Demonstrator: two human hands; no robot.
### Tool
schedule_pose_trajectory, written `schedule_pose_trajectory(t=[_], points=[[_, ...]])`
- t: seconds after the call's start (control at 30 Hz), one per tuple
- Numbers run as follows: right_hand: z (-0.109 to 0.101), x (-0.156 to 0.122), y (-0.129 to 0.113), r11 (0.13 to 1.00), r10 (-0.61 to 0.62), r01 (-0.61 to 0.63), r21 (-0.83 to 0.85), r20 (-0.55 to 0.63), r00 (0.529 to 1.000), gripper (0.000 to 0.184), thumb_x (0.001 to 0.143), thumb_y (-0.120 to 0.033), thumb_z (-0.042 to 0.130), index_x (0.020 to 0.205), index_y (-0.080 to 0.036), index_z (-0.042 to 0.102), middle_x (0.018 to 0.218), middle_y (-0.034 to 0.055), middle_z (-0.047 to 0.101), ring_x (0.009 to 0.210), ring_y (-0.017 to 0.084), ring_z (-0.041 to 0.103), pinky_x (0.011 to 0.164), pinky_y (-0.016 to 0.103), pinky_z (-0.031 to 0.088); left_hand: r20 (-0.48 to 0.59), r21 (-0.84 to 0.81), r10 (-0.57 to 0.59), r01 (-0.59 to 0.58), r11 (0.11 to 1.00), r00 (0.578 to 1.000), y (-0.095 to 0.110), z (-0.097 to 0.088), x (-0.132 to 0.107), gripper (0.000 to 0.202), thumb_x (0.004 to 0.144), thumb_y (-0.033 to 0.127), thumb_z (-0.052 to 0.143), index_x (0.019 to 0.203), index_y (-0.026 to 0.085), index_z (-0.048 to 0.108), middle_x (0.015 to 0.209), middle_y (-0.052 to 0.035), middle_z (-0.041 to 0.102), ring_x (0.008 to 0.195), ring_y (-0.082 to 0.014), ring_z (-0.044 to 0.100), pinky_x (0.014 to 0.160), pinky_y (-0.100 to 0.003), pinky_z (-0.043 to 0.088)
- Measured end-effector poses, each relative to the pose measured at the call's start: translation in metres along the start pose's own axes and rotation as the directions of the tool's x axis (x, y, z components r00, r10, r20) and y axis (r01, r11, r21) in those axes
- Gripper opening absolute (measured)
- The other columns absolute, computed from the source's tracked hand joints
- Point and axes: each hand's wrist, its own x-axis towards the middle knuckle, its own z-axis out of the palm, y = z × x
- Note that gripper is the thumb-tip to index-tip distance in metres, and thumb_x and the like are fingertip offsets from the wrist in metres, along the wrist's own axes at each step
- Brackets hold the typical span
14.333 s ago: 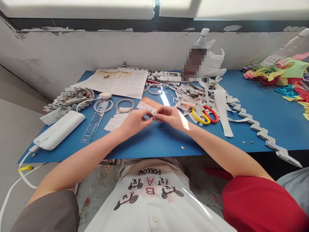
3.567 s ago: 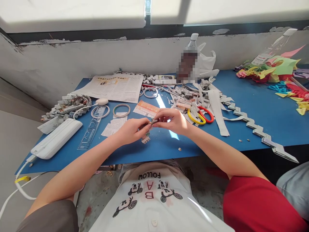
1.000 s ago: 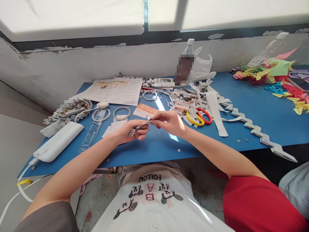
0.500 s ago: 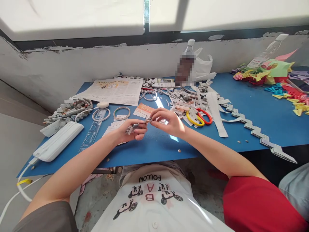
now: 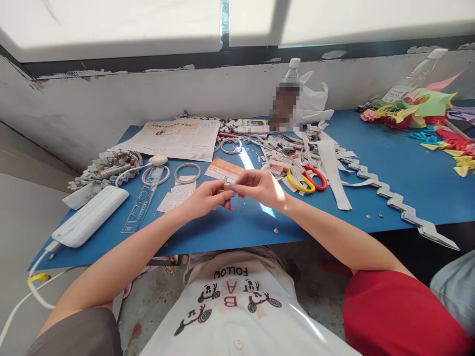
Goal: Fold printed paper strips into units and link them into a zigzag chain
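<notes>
In hand: one small folded piece of printed newspaper (image 5: 227, 187), grey-white with a brownish patch, held above the blue tabletop (image 5: 230, 232); partly hidden by fingers, so its full length and number of folds cannot be told; left hand (image 5: 212, 199), bare, thumb and forefinger pinching the piece, other fingers curled beneath; right hand (image 5: 258, 189), bare, thumb and forefinger pinching the piece's right end, fingers bent, tips close to those of the left;

Judged done: a zigzag chain of interlocked grey-white newspaper links (image 5: 395, 201), its pointed near end reaching past the table edge at right; a thick heap of similar links (image 5: 106, 168) at left, seemingly joined, near a long white plastic box with a cable (image 5: 91, 216);

Judged left: the piece in hand, apart from chain and heap, its folding or joining seemingly unfinished; a pile of narrow newspaper strips (image 5: 276, 151), apparently loose for the most part; a long flat white paper strip (image 5: 334, 173), unfolded; a large printed newspaper sheet (image 5: 172, 141), lying flat; share of the whole: cannot be told;

Tools, lying unheld: scissors with yellow and red loop handles (image 5: 309, 190), partly covered by paper; a clear plastic ruler with cut-out shapes (image 5: 139, 210); a pale ring of tape (image 5: 199, 172)
</notes>
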Motion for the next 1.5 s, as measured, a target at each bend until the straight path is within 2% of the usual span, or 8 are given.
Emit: schedule_pose_trajectory(t=[0.37,0.5,0.63,0.77,0.97,1.17,1.33,1.5], points=[[0.002,0.003,-0.005,0.988,-0.028,0.041,0.152,-0.091,0.995,0.025,0.068,-0.035,0.079,0.067,-0.015,0.064,0.063,0.0016,0.066,0.056,0.013,0.059,0.057,0.03,0.049,-0.042,-0.093,0.043,-0.047,0.995,0.998,0.004,0.004,0.0,0.033,0.086,0.046,0.058,0.075,0.017,0.049,0.063,0.0007,0.06,0.074,-0.0192,0.072,0.042,-0.018,0.027],[0.001,0.006,-0.002,0.983,0.012,-0.013,0.186,0.002,1.0,0.025,0.069,-0.035,0.076,0.072,-0.016,0.06,0.064,0.0002,0.064,0.058,0.013,0.059,0.06,0.03,0.05,-0.055,-0.066,0.02,-0.023,0.998,0.998,0.003,0.004,-0.001,0.032,0.087,0.047,0.057,0.077,0.017,0.051,0.063,-0.0006,0.063,0.072,-0.0189,0.071,0.042,-0.019,0.031],[-0.001,0.008,0.002,0.974,0.075,-0.081,0.21,0.038,0.996,0.027,0.076,-0.041,0.067,0.083,-0.018,0.055,0.067,-0.0009,0.062,0.06,0.014,0.059,0.059,0.03,0.049,-0.005,-0.139,-0.002,0.001,0.99,1.0,-0.001,0.002,0.0,0.037,0.086,0.053,0.054,0.079,0.016,0.055,0.066,-0.0023,0.066,0.068,-0.0188,0.07,0.056,-0.024,0.047],[0.0,0.006,0.007,0.996,0.073,-0.078,0.035,0.133,0.989,0.031,0.084,-0.046,0.059,0.074,-0.017,0.054,0.064,-0.0012,0.058,0.055,0.01,0.051,0.054,0.026,0.042,0.027,-0.154,0.004,0.0,0.988,1.0,-0.005,0.003,0.001,0.037,0.087,0.052,0.051,0.082,0.016,0.057,0.064,-0.0029,0.066,0.067,-0.0185,0.069,0.065,-0.027,0.051],[0.0,0.004,0.009,0.993,0.053,-0.03,-0.114,0.206,0.977,0.031,0.088,-0.043,0.054,0.07,-0.018,0.052,0.063,-0.0025,0.054,0.057,0.01,0.046,0.055,0.025,0.037,0.009,-0.002,-0.034,0.034,0.999,0.999,-0.001,0.004,-0.001,0.032,0.091,0.042,0.044,0.075,0.017,0.053,0.053,-0.0014,0.061,0.061,-0.0175,0.068,0.041,-0.02,0.032],[-0.002,0.007,0.007,0.992,0.011,0.022,-0.128,0.254,0.967,0.028,0.088,-0.038,0.053,0.067,-0.018,0.051,0.064,-0.0024,0.052,0.061,0.011,0.045,0.059,0.026,0.035,0.054,-0.017,-0.049,0.05,0.999,0.997,0.001,0.001,-0.001,0.035,0.088,0.046,0.05,0.07,0.016,0.054,0.049,-0.0016,0.06,0.055,-0.0171,0.066,0.036,-0.019,0.026],[-0.008,0.008,0.012,0.997,0.016,-0.001,-0.071,0.204,0.979,0.028,0.087,-0.042,0.053,0.072,-0.018,0.054,0.066,-0.0015,0.053,0.063,0.012,0.046,0.06,0.027,0.035,0.075,-0.171,-0.043,0.055,0.984,0.996,0.003,-0.004,-0.002,0.032,0.085,0.047,0.055,0.079,0.016,0.062,0.069,-0.0056,0.071,0.068,-0.0181,0.069,0.057,-0.023,0.05],[-0.014,0.008,0.009,0.993,0.029,-0.012,-0.119,0.15,0.988,0.033,0.087,-0.047,0.051,0.072,-0.018,0.056,0.068,-0.0007,0.054,0.061,0.012,0.047,0.059,0.027,0.038,0.045,-0.104,-0.108,0.112,0.988,0.993,0.006,-0.005,-0.003,0.025,0.078,0.041,0.066,0.08,0.016,0.067,0.072,-0.0047,0.072,0.071,-0.0185,0.068,0.069,-0.027,0.052]])
